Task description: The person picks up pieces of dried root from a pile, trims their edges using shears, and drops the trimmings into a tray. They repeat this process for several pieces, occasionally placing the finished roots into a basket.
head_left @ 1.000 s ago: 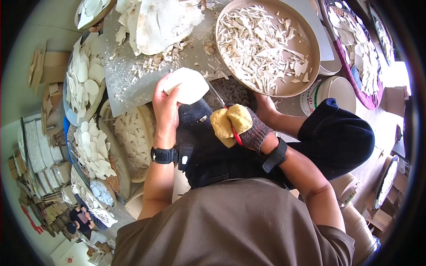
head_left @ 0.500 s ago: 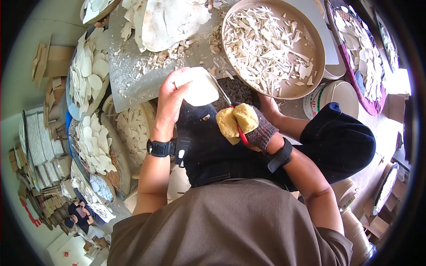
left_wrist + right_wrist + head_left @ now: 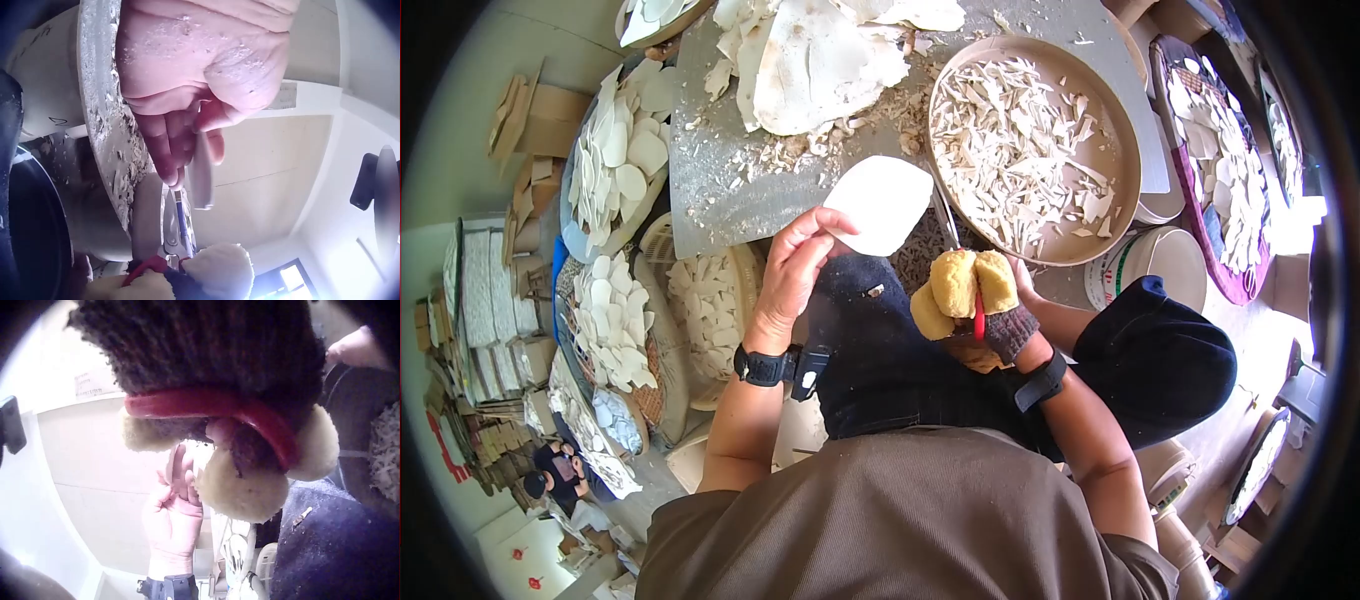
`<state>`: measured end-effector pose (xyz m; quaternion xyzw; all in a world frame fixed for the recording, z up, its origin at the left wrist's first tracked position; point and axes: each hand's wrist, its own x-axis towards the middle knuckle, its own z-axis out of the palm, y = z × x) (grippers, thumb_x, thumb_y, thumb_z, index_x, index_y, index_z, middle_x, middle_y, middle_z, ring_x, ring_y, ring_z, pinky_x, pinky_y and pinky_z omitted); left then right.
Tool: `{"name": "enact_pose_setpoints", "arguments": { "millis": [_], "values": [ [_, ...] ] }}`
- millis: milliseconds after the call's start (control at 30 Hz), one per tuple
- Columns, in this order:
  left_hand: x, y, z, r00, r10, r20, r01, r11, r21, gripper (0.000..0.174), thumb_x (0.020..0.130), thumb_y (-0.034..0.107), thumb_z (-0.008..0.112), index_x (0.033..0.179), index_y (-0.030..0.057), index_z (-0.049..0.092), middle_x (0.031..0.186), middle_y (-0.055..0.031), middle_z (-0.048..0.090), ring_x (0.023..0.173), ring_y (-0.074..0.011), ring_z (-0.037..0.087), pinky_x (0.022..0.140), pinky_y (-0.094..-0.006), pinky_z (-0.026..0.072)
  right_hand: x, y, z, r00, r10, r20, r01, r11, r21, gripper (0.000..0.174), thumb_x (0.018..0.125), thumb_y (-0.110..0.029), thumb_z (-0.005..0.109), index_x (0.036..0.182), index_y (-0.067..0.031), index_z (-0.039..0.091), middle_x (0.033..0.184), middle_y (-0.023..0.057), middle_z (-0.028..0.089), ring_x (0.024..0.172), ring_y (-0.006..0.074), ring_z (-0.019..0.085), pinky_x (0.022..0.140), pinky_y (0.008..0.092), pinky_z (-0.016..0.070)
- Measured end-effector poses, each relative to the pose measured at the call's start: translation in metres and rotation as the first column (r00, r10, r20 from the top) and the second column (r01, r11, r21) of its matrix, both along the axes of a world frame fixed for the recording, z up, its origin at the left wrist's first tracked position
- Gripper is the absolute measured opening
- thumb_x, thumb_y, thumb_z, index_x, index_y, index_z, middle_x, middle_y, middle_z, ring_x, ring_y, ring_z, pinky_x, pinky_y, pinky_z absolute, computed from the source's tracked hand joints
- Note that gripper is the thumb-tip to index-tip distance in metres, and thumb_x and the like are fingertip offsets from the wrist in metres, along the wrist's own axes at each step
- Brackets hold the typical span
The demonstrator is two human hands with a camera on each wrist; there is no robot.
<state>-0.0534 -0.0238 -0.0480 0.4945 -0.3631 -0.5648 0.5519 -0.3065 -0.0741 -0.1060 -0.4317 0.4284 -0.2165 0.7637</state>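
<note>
A thin white rounded piece [image 3: 882, 205] is pinched by its lower left edge between the thumb and fingers of the bare left hand [image 3: 795, 268]. The left wrist view shows that piece [image 3: 201, 172] edge-on below the dusty palm [image 3: 206, 69]. In a knitted glove, the right hand [image 3: 1008, 325] grips red-handled scissors [image 3: 979, 318] with yellow padding [image 3: 956, 283] around the fingers. The metal blades [image 3: 949, 222] point up, right beside the white piece; whether they touch it I cannot tell. In the right wrist view the red handle [image 3: 206, 404] crosses the glove [image 3: 206, 350].
A round tray [image 3: 1135, 170] of pale slivers lies on the metal table [image 3: 700, 200] at top right. Large flat pieces [image 3: 820, 70] and crumbs lie left of it. Baskets of white pieces [image 3: 610, 320] stand at left, a bucket [image 3: 1165, 265] at right.
The white piece has risen and tilted, now held nearer its edge by the left hand. In the head view the scissors have moved right and point more upward; the surroundings have shifted right and down.
</note>
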Motion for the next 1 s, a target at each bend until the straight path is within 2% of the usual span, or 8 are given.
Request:
{"name": "enact_pose_setpoints", "arguments": {
  "millis": [167, 500, 533, 600, 733, 867, 900, 1000],
  "values": [
    [-0.013, -0.005, -0.003, 0.985, 0.146, -0.092, -0.143, 0.989, 0.038, 0.03, 0.087, 0.004, 0.052, 0.116, 0.0005, 0.05, 0.104, -0.0111, 0.059, 0.093, -0.0196, 0.061, 0.076, -0.0337, 0.0538, 0.003, 0.004, 0.012, 0.987, 0.127, -0.096, -0.154, 0.911, -0.384, 0.052, 0.086, -0.047, 0.041, 0.112, -0.0037, 0.053, 0.106, 0.0184, 0.06, 0.096, 0.0327, 0.06, 0.088, 0.0479, 0.0473],
    [-0.055, -0.012, -0.026, 0.949, 0.315, 0.004, -0.314, 0.946, -0.077, 0.064, 0.083, -0.002, 0.057, 0.138, 0.003, 0.024, 0.116, -0.0134, 0.054, 0.095, -0.02, 0.06, 0.075, -0.0337, 0.055, 0.022, 0.018, -0.048, 0.985, 0.1, 0.139, -0.051, 0.946, -0.321, 0.034, 0.078, -0.011, 0.064, 0.11, -0.004, 0.054, 0.1, 0.0102, 0.062, 0.093, 0.0217, 0.062, 0.081, 0.0314, 0.0491],
    [-0.058, -0.012, -0.022, 0.952, 0.299, 0.064, -0.295, 0.954, -0.058, 0.063, 0.082, -0.002, 0.057, 0.137, 0.0023, 0.026, 0.117, -0.0134, 0.052, 0.096, -0.0194, 0.059, 0.073, -0.0324, 0.0556, 0.026, 0.022, -0.046, 0.942, -0.055, 0.332, 0.064, 0.998, -0.015, 0.034, 0.078, -0.011, 0.064, 0.109, -0.0038, 0.054, 0.097, 0.0102, 0.063, 0.092, 0.0225, 0.062, 0.08, 0.0313, 0.0494],
    [-0.063, -0.011, -0.009, 0.965, 0.263, -0.015, -0.263, 0.965, -0.005, 0.062, 0.081, -0.002, 0.058, 0.136, 0.0014, 0.027, 0.116, -0.0138, 0.053, 0.094, -0.0204, 0.06, 0.07, -0.0316, 0.0562, 0.023, 0.017, -0.043, 0.995, 0.091, -0.05, -0.104, 0.848, -0.521, 0.036, 0.076, -0.016, 0.065, 0.107, -0.003, 0.054, 0.092, 0.0117, 0.063, 0.087, 0.0252, 0.062, 0.074, 0.0327, 0.0494],
    [-0.053, -0.012, 0.0, 0.977, 0.212, 0.005, -0.212, 0.976, 0.057, 0.059, 0.082, -0.001, 0.056, 0.134, -0.0003, 0.028, 0.111, -0.0164, 0.054, 0.083, -0.0223, 0.064, 0.06, -0.0295, 0.0575, 0.009, 0.006, -0.011, 0.887, 0.314, -0.337, -0.458, 0.684, -0.568, 0.035, 0.081, -0.015, 0.062, 0.114, -0.0045, 0.055, 0.109, 0.0108, 0.061, 0.103, 0.0204, 0.058, 0.088, 0.032, 0.0461],
    [-0.021, -0.01, 0.012, 0.993, 0.092, 0.071, -0.102, 0.983, 0.154, 0.051, 0.085, 0.002, 0.05, 0.132, -0.0011, 0.032, 0.106, -0.0165, 0.057, 0.074, -0.024, 0.066, 0.054, -0.0283, 0.0562, 0.01, 0.003, 0.026, 0.86, 0.338, -0.382, -0.51, 0.568, -0.645, 0.028, 0.078, -0.012, 0.064, 0.105, -0.0037, 0.061, 0.1, 0.0119, 0.065, 0.094, 0.0221, 0.062, 0.081, 0.0332, 0.0495],
    [-0.01, -0.016, 0.021, 0.986, 0.076, 0.147, -0.102, 0.978, 0.184, 0.05, 0.083, 0.003, 0.049, 0.131, -0.0008, 0.035, 0.095, -0.0154, 0.061, 0.065, -0.0202, 0.065, 0.048, -0.0254, 0.0536, 0.009, 0.009, 0.003, 0.912, 0.332, -0.241, -0.41, 0.721, -0.558, 0.029, 0.078, -0.016, 0.066, 0.103, -0.0039, 0.061, 0.099, 0.0116, 0.065, 0.093, 0.0221, 0.062, 0.078, 0.0337, 0.05],
    [0.042, -0.048, 0.055, 0.838, -0.488, 0.244, 0.359, 0.829, 0.428, 0.057, 0.074, 0.0, 0.044, 0.13, 0.0005, 0.038, 0.077, -0.0125, 0.063, 0.044, -0.0129, 0.056, 0.038, -0.0214, 0.0452, 0.009, 0.01, 0.013, 0.93, 0.263, -0.256, -0.367, 0.674, -0.642, 0.022, 0.074, -0.023, 0.062, 0.088, -0.0062, 0.061, 0.085, 0.013, 0.062, 0.082, 0.0327, 0.059, 0.071, 0.0408, 0.0468]
  ]
}}
